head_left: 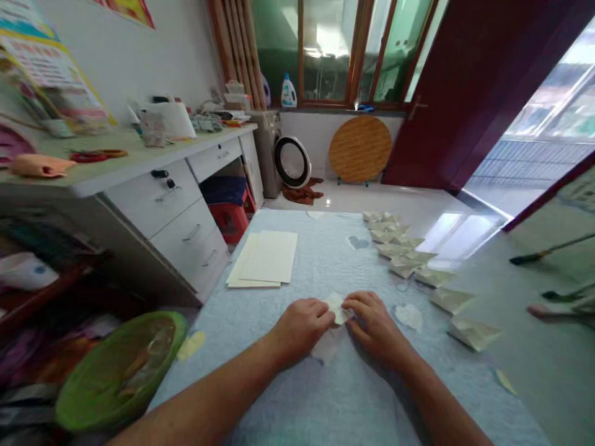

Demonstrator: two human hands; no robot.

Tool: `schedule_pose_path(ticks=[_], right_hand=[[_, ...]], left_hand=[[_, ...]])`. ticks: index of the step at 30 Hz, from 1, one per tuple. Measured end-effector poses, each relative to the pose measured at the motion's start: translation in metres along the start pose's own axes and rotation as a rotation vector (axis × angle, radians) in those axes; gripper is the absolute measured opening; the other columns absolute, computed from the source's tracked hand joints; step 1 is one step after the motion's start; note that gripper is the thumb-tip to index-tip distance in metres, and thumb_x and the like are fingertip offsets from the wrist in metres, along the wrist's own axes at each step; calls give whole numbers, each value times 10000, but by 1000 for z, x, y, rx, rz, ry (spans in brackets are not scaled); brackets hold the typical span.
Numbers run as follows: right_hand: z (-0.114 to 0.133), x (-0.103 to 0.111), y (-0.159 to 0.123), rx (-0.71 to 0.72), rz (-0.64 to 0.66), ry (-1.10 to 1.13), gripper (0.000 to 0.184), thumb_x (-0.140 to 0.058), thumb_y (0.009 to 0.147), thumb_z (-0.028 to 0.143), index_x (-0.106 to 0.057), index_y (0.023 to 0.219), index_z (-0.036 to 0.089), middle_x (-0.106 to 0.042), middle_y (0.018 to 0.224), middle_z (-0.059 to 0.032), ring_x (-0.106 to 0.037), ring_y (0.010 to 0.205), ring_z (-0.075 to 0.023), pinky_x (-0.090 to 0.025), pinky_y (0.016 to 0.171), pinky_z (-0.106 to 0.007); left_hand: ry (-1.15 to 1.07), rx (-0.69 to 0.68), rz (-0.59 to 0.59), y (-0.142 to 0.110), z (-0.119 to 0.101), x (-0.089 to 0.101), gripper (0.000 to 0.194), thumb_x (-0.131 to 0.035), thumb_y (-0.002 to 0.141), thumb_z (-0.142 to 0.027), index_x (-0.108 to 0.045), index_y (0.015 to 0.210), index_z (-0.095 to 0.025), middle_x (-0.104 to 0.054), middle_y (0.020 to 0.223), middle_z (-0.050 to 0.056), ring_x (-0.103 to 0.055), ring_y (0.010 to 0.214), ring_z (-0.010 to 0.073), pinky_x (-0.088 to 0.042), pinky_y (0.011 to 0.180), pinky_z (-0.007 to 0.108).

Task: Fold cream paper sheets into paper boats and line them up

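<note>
My left hand (302,328) and my right hand (374,328) meet low in the middle of the view, pinching a small piece of folded cream paper (337,308) between them. They rest on a pale blue quilted cloth (334,378). Beyond them lies a stack of cream paper sheets (266,259), out of reach of my fingers. A long curving row of folded paper pieces (406,260) runs along the cloth's right side, several of them boat-like in shape. The lower part of the held paper is hidden by my fingers.
A white drawer desk (162,207) stands to the left, with clutter on top. A green basin (121,371) sits at the cloth's lower left edge. A washing machine (279,155) stands at the back. To the right, another person's bare limb (543,311) lies beside a long stick (548,251).
</note>
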State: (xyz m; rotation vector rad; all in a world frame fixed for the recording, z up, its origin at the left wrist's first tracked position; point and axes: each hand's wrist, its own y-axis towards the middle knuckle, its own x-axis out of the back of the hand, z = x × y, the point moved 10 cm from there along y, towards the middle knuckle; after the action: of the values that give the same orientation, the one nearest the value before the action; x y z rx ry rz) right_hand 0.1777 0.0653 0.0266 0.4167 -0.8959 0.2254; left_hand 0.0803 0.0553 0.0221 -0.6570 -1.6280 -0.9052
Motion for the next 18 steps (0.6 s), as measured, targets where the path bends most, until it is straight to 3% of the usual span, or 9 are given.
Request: schedule_pose_path(ticks=[8, 12, 18], right_hand=[[-3, 3, -2, -51, -28, -55, 187, -600, 803, 64, -658, 931, 186, -610, 925, -60, -510, 908, -224, -422, 839, -378], [-6, 2, -2, -48, -39, -120, 97, -644, 835, 102, -682, 826, 191, -603, 851, -50, -507, 853, -214, -416, 787, -348], [-3, -2, -1, -13, -12, -137, 136, -636, 870, 124, -694, 773, 199, -607, 814, -38, -504, 830, -200, -404, 767, -322]], left_hand=[[-56, 116, -46, 3, 11, 6, 51, -585, 920, -168, -608, 879, -186, -672, 824, 11, -629, 771, 185, -451, 682, 277], [-38, 94, -36, 2, 8, 5, 80, -578, 925, -189, -602, 849, -186, -658, 820, 15, -617, 771, 184, -439, 675, 282], [-81, 93, -49, 2, 8, 0, 120, -563, 946, -227, -631, 853, -193, -651, 854, 27, -601, 831, 189, -445, 734, 294]])
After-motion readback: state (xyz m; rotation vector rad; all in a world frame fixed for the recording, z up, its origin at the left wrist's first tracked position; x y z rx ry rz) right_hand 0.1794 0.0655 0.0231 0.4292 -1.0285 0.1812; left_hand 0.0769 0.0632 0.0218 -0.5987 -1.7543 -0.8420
